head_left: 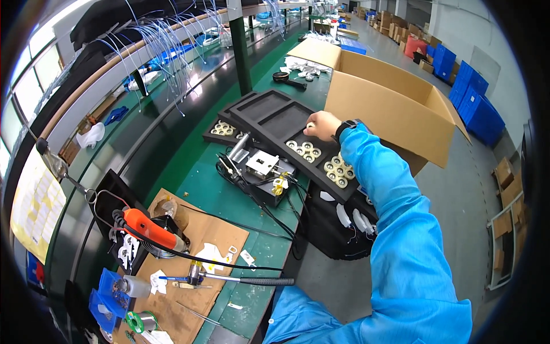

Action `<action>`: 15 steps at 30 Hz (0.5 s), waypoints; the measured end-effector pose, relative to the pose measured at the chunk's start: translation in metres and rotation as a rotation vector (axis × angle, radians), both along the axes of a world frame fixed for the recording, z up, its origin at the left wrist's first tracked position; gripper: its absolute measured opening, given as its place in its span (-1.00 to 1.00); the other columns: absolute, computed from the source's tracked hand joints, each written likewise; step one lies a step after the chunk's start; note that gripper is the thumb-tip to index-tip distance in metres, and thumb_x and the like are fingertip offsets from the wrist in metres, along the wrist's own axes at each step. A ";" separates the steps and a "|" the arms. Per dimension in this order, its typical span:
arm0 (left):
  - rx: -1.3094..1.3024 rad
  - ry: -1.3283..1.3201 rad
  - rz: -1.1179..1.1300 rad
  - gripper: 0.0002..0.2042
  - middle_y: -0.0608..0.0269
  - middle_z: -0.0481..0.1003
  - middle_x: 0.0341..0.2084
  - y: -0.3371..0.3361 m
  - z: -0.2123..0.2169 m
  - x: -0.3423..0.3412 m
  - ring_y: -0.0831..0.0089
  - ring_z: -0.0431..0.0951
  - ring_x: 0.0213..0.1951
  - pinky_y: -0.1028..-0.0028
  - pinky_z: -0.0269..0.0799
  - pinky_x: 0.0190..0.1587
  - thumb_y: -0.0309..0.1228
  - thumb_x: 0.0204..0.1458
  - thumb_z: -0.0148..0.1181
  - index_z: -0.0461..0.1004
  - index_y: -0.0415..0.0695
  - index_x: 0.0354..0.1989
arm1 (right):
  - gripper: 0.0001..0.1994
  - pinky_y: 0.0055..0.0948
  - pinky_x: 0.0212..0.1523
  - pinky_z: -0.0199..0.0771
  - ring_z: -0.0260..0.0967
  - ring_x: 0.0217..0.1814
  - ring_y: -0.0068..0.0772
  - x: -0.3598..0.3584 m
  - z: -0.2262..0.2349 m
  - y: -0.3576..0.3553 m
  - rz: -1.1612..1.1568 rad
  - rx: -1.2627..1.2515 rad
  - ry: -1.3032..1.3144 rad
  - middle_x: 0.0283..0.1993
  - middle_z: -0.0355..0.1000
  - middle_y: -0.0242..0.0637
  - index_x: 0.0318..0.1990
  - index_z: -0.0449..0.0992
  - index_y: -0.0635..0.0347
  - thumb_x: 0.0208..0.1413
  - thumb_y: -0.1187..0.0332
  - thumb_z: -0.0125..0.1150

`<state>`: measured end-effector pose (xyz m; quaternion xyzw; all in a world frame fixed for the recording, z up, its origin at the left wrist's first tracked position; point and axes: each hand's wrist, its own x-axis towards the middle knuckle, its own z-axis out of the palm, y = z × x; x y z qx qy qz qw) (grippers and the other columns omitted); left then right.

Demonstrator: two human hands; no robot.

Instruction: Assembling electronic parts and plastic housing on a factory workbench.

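Note:
My right hand (323, 125), in a blue sleeve with a dark band at the wrist, reaches over a black compartmented tray (252, 122). Its fingers are closed on a small cream round part (310, 125), mostly hidden by them. Just nearer in the tray lies a group of cream round parts with dark centres (303, 151). A second group of these cream round parts (339, 171) fills the nearer corner compartment. More cream round parts (222, 128) show in another tray underneath, on the left. My left hand is out of the picture.
A large open cardboard box (381, 103) stands right behind the tray. A metal fixture (263, 164) with cables sits left of it. Nearer are an orange-handled power tool (150, 229), a hammer (252, 281), a solder spool (141, 322) and blue bins (109, 298).

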<state>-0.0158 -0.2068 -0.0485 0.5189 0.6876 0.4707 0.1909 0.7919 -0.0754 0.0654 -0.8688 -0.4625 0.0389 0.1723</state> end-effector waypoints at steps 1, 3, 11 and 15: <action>-0.004 -0.022 -0.007 -0.50 -0.22 0.49 0.09 0.001 -0.001 -0.001 0.15 0.53 0.03 0.30 0.49 0.08 -0.20 0.35 0.13 0.39 -0.44 0.22 | -0.58 -0.16 0.01 0.55 0.58 -0.06 -0.02 -0.001 0.000 0.002 0.003 0.001 0.001 -0.16 0.63 0.00 -0.06 0.67 0.20 0.12 0.04 0.37; -0.009 -0.042 -0.014 -0.49 -0.23 0.48 0.10 0.001 -0.001 0.000 0.14 0.53 0.03 0.30 0.50 0.08 -0.20 0.35 0.12 0.38 -0.45 0.22 | -0.62 -0.19 0.05 0.55 0.60 -0.05 -0.07 -0.005 0.002 0.004 -0.013 -0.086 0.043 -0.14 0.64 -0.04 -0.09 0.69 0.17 0.13 0.05 0.38; -0.052 -0.078 -0.031 -0.51 -0.21 0.45 0.13 0.000 -0.004 -0.004 0.15 0.51 0.08 0.28 0.49 0.10 -0.28 0.35 0.13 0.32 -0.44 0.27 | -0.67 -0.32 -0.16 0.58 0.59 -0.29 -0.27 0.001 -0.005 -0.002 -0.027 0.006 0.277 -0.26 0.64 -0.18 -0.15 0.70 0.18 0.16 0.09 0.38; -0.077 -0.031 -0.045 -0.51 -0.22 0.43 0.17 -0.001 0.002 0.000 0.17 0.49 0.10 0.27 0.46 0.13 -0.31 0.35 0.13 0.30 -0.43 0.30 | -0.68 -0.25 -0.03 0.57 0.62 -0.13 -0.18 -0.011 0.005 0.001 -0.001 -0.014 0.073 -0.22 0.66 -0.16 -0.15 0.71 0.16 0.17 0.08 0.35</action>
